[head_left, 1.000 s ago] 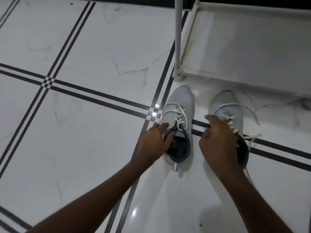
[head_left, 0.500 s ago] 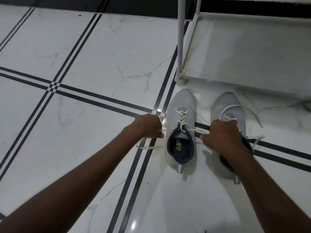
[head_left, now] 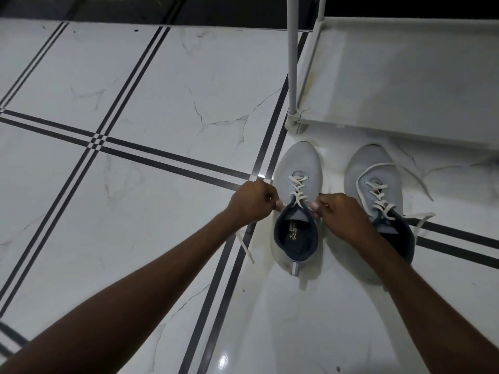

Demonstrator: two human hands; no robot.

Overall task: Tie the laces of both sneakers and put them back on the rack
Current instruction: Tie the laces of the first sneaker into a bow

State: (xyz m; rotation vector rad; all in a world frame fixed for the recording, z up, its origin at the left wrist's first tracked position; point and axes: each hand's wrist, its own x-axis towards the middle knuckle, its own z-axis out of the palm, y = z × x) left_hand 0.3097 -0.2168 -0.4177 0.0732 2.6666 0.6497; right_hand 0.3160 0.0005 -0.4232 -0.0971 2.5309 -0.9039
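my left hand (head_left: 252,202) and right hand (head_left: 339,211), moved in from wider apart, each pinch a lace end of the left sneaker (head_left: 297,209), ready to cross, while the untied right sneaker (head_left: 375,190) waits at three o'clock below the rack (head_left: 405,76).

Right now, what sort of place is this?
Probably a home entryway or hallway: glossy marble-look tiled floor, a white shoe rack, and two grey sneakers standing before it.
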